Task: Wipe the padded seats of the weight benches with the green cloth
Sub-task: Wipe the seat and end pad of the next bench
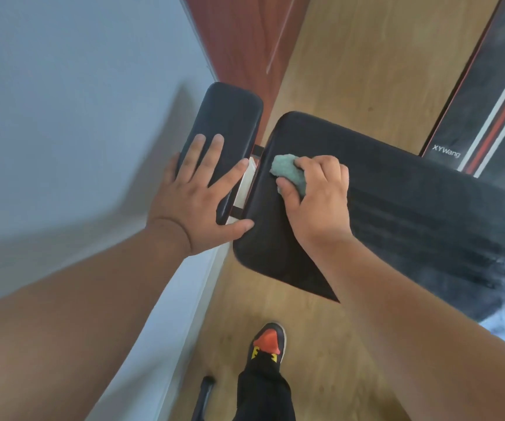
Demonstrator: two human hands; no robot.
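home gym corner, padded weight bench (396,192), wood floor (351,71), plain wall (63,86)

The green cloth (289,172) looks soft and nubbly, a fuzzy terry-like fabric bunched in the right hand (318,196). The bench's long back pad (396,208) is black padded upholstery, matt, with a faint ribbed texture across its middle. The smaller seat pad (227,123) under the left hand (196,192) is the same black covering, smoother, with a slight sheen. The floor (366,56) is pale wood-grain laminate, smooth and satin. The wall (63,86) is flat matt paint. The shoe (267,344) has glossy black and orange panels.
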